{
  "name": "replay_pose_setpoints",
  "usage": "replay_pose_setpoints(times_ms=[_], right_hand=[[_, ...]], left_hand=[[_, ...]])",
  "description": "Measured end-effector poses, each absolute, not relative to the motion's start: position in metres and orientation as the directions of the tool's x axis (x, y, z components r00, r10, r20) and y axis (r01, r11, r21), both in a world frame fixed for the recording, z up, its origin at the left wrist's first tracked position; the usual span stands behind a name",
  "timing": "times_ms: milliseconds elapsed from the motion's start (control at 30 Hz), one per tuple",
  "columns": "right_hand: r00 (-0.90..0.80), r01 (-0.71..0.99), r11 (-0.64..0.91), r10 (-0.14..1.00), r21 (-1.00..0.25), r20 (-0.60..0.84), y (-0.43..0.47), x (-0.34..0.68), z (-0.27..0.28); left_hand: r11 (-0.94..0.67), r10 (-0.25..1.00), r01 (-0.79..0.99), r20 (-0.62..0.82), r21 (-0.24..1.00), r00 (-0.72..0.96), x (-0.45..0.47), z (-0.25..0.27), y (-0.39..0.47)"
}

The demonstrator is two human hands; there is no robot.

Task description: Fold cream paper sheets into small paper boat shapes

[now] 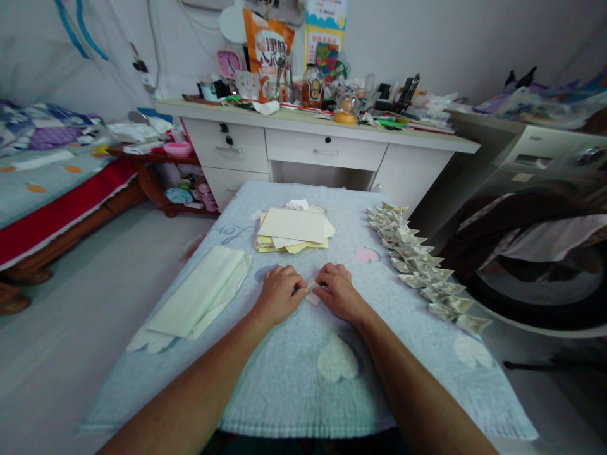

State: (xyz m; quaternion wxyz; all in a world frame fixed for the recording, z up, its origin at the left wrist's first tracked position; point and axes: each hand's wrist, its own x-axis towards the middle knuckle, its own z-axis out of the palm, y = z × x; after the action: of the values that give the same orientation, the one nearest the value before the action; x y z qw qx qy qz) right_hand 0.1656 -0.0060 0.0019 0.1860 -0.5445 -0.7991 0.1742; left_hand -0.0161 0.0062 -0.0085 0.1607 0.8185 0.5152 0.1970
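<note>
A small piece of folded paper [313, 294] lies between my two hands at the middle of the cloth-covered table. My left hand [283, 292] pinches its left side, thumb and fingers together. On the other side my right hand [339, 291] has its fingers closed at the paper's right edge. Beyond them sits a stack of cream and yellow paper sheets [294, 226]. To the left lies a pale green folded sheet [196, 294]. Rows of folded paper pieces with pointed ends [417, 265] run along the right side.
A blue cloth with heart shapes [284, 373] covers the table. Behind stands a white desk [327, 148] crowded with a jar [313, 87], an orange bag [268, 50] and a pink clock [228, 64]. A bed [61, 183] is at left, a washing machine [545, 164] at right.
</note>
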Motion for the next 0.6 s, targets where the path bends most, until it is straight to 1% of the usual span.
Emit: replay_pose_setpoints(times_ms=[100, 200, 467, 600], right_hand=[[-0.291, 0.807, 0.31, 0.949, -0.503, 0.118, -0.0074, 0.1689, 0.0026], [-0.259, 0.821, 0.279, 0.96, -0.498, 0.112, -0.0087, 0.172, 0.0028], [-0.218, 0.865, 0.22, 0.974, -0.452, 0.057, -0.0076, 0.1699, 0.0048], [-0.182, 0.904, 0.187, 0.982, -0.385, 0.049, -0.0076, 0.1664, 0.0038]], left_hand=[[-0.404, 0.913, 0.786, 0.145, 0.467, 0.383, -0.0156, -0.008, 0.006], [-0.398, 0.915, 0.791, 0.14, 0.464, 0.379, -0.0145, -0.0077, 0.0057], [-0.403, 0.915, 0.838, 0.163, 0.368, 0.368, -0.0117, -0.0058, 0.0007], [-0.373, 0.928, 0.868, 0.145, 0.329, 0.344, -0.008, -0.0035, -0.0024]])
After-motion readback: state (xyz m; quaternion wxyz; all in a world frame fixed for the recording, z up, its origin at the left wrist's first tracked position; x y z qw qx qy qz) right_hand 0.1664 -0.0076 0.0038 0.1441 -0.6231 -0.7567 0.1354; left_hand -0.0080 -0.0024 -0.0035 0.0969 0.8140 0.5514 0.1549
